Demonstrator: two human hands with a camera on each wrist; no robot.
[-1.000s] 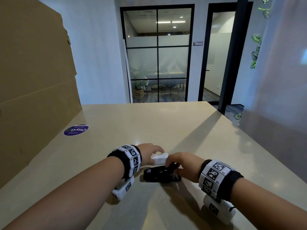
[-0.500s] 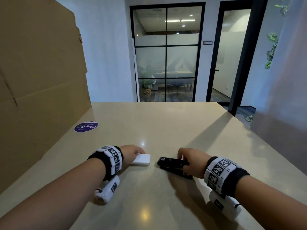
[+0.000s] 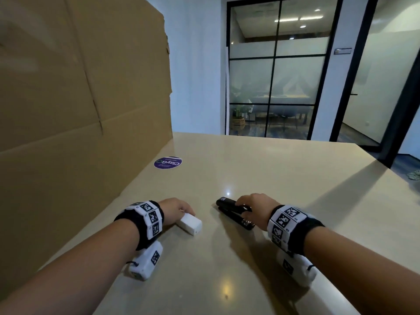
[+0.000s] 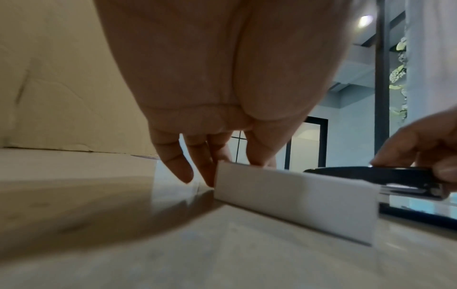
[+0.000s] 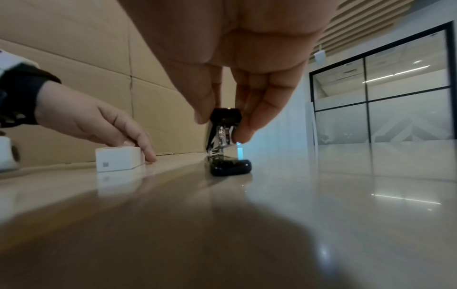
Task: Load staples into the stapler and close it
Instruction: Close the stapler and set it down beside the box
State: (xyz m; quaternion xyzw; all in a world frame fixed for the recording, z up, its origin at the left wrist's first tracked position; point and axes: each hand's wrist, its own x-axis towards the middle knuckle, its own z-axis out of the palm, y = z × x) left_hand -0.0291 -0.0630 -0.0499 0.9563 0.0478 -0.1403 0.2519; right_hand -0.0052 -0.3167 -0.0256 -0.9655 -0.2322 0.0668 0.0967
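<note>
Stapler (image 3: 234, 212): on table (image 3: 250, 173) – now apart from the white box (image 3: 190, 223), no longer touching.
Right hand (image 3: 255, 209): grip pinching stapler's rear.
Left hand (image 3: 175, 210): fingers holding the box, slid leftward.

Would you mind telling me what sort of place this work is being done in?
Most likely an office. Behind the table stands a black-framed glass partition with a furnished room beyond, apparently for meetings, and a stapler lies on the table. A cardboard sheet stands at the left.
</note>
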